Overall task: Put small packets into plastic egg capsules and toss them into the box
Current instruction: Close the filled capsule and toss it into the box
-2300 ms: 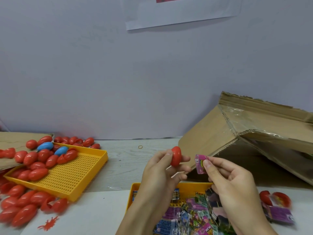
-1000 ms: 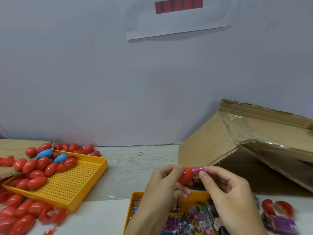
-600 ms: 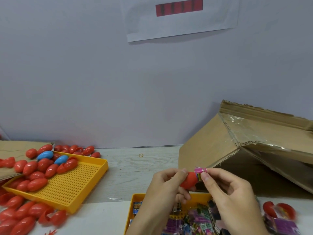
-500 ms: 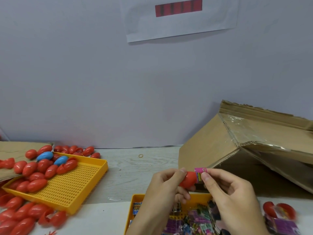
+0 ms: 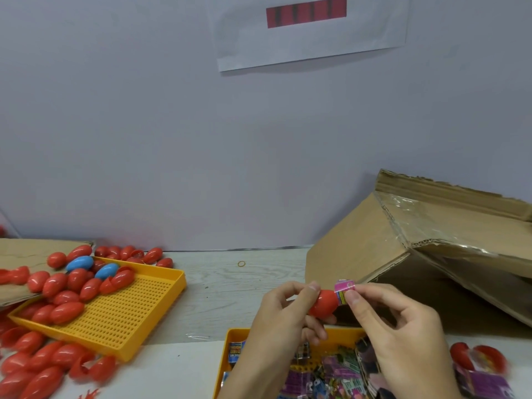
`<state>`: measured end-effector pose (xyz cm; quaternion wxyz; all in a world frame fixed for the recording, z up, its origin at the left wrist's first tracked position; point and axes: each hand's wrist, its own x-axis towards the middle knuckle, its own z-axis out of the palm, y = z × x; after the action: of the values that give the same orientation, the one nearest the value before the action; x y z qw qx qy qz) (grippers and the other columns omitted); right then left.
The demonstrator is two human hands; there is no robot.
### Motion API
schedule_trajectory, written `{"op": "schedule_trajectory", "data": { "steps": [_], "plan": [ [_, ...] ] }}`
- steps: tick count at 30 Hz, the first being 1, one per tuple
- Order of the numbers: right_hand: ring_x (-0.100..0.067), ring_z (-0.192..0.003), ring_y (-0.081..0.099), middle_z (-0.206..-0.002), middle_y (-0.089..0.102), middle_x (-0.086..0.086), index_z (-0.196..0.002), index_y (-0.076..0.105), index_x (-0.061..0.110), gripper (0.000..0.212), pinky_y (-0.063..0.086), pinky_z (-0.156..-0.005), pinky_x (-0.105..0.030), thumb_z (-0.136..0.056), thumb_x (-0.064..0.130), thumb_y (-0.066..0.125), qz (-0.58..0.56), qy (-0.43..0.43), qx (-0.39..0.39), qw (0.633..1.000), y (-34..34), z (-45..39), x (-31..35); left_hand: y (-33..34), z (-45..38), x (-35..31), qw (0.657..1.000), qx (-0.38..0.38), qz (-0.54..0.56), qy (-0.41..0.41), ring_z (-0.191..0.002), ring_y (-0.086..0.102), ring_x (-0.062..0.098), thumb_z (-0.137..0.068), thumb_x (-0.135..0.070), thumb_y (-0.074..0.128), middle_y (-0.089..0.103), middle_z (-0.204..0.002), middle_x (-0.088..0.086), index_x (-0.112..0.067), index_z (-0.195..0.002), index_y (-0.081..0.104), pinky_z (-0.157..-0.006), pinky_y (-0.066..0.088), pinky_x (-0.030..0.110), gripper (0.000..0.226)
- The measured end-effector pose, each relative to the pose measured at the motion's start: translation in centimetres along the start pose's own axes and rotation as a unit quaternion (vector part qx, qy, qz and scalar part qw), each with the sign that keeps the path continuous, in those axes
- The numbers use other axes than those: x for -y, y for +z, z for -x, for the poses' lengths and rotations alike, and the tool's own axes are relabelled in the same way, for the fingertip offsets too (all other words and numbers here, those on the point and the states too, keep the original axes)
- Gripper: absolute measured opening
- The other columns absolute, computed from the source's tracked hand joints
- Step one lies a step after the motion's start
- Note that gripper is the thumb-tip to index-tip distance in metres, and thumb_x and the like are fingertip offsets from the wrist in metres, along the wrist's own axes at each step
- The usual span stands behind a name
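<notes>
A red plastic egg capsule half (image 5: 324, 303) is held in the air just in front of the cardboard box (image 5: 408, 254), open end turned toward the right. A small pink packet (image 5: 343, 292) with printed colours sticks partly out of that open end, its upper corner standing clear above the rim.

The cardboard box lies tipped on its side at the right of the pale wood-grain surface (image 5: 230, 286), its flaps open toward the viewer and clear tape shining along one edge. Below the hands, a yellow tray (image 5: 230, 341) holds a jumble of more printed packets. Well left of the box, a second perforated yellow tray (image 5: 138, 312) carries a heap of closed red capsules and two blue capsules (image 5: 80, 263); more red capsules (image 5: 34, 367) lie loose around it. A small rubber band (image 5: 241, 264) lies near the wall, between that tray and the box. Two more red capsule halves (image 5: 478, 359) lie below the box at the right edge. Behind everything is a plain grey-lilac wall with a white paper sheet (image 5: 313, 44) bearing a red bar.

The left hand (image 5: 283, 315) curls its fingers round the capsule half, thumb tip on top, its grip narrow on the shell. The right hand (image 5: 403, 326) pinches the packet between thumb and forefinger, the other fingers loosely bent beneath.
</notes>
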<state>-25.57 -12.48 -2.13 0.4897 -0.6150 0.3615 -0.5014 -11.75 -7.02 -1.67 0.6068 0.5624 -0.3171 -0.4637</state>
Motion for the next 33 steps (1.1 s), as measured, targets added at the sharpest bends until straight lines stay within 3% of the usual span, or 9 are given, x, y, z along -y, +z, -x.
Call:
{"op": "schedule_trajectory", "data": {
  "steps": [7,12,15,20,23,27,33],
  "plan": [
    [-0.006,-0.075,0.066,-0.076,0.073,0.006,-0.073,0.076,0.035,0.009,0.049,-0.065,-0.023,-0.068,0.029,0.072,-0.022,0.006,0.034,0.999,0.15,0.20,0.42,0.28,0.35,-0.33,0.999,0.007,0.031,-0.007,-0.049,0.057,0.017,-0.094,-0.025,0.061,0.067,-0.067,0.014,-0.006,-0.092,0.060,-0.047,0.047,0.022,0.020],
    [-0.010,-0.072,0.068,-0.076,0.074,-0.003,-0.076,0.074,0.025,0.024,0.054,-0.060,-0.016,-0.074,0.001,0.075,-0.037,-0.009,0.030,0.999,0.15,-0.03,-0.09,0.55,0.57,-0.48,0.997,0.017,0.078,-0.010,-0.053,0.062,0.021,-0.084,-0.022,0.070,0.067,-0.070,0.017,-0.004,-0.092,0.062,-0.049,0.052,0.024,0.022],
    [-0.012,-0.077,0.070,-0.079,0.074,-0.002,-0.080,0.073,0.031,0.031,0.057,-0.067,-0.025,-0.073,0.001,0.076,-0.022,-0.019,0.052,0.998,0.05,0.01,-0.05,0.37,0.53,-0.37,0.997,0.033,0.068,0.005,-0.065,0.068,0.023,-0.066,-0.029,0.082,0.072,-0.079,0.014,-0.006,-0.093,0.068,-0.060,0.056,0.025,0.039],
    [-0.014,-0.083,0.070,-0.087,0.074,0.004,-0.083,0.074,0.035,0.038,0.059,-0.072,-0.038,-0.071,-0.002,0.077,-0.010,-0.002,0.064,0.998,-0.13,0.11,-0.10,0.30,0.53,-0.05,0.999,0.016,0.009,0.048,-0.095,0.073,0.025,-0.074,-0.022,0.081,0.075,-0.101,0.012,-0.010,-0.105,0.066,-0.079,0.059,0.030,0.035],
    [-0.008,-0.088,0.066,-0.090,0.070,0.009,-0.087,0.071,0.031,0.033,0.057,-0.067,-0.030,-0.070,0.003,0.079,-0.033,-0.003,0.040,0.999,-0.09,0.07,-0.20,0.53,0.70,-0.19,0.997,0.001,-0.032,0.075,-0.095,0.073,0.020,-0.082,-0.014,0.077,0.075,-0.101,0.003,-0.014,-0.106,0.064,-0.079,0.059,0.028,0.027],
    [-0.008,-0.086,0.068,-0.089,0.071,0.006,-0.096,0.068,0.024,0.032,0.055,-0.062,-0.019,-0.065,0.026,0.072,-0.083,0.008,0.036,0.996,0.22,0.12,0.13,0.69,0.89,-0.32,0.992,0.003,-0.074,0.101,-0.096,0.072,0.019,-0.079,-0.013,0.079,0.074,-0.104,0.004,-0.018,-0.105,0.063,-0.085,0.059,0.032,0.031],
    [-0.004,-0.088,0.068,-0.091,0.072,0.012,-0.094,0.071,0.027,0.031,0.055,-0.061,-0.017,-0.063,0.032,0.069,-0.072,0.021,0.049,0.996,0.08,0.17,0.49,0.45,0.93,-0.33,0.988,0.012,-0.092,0.121,-0.096,0.072,0.018,-0.069,-0.024,0.084,0.074,-0.105,0.003,-0.025,-0.098,0.066,-0.078,0.057,0.026,0.034]
  ]
}}
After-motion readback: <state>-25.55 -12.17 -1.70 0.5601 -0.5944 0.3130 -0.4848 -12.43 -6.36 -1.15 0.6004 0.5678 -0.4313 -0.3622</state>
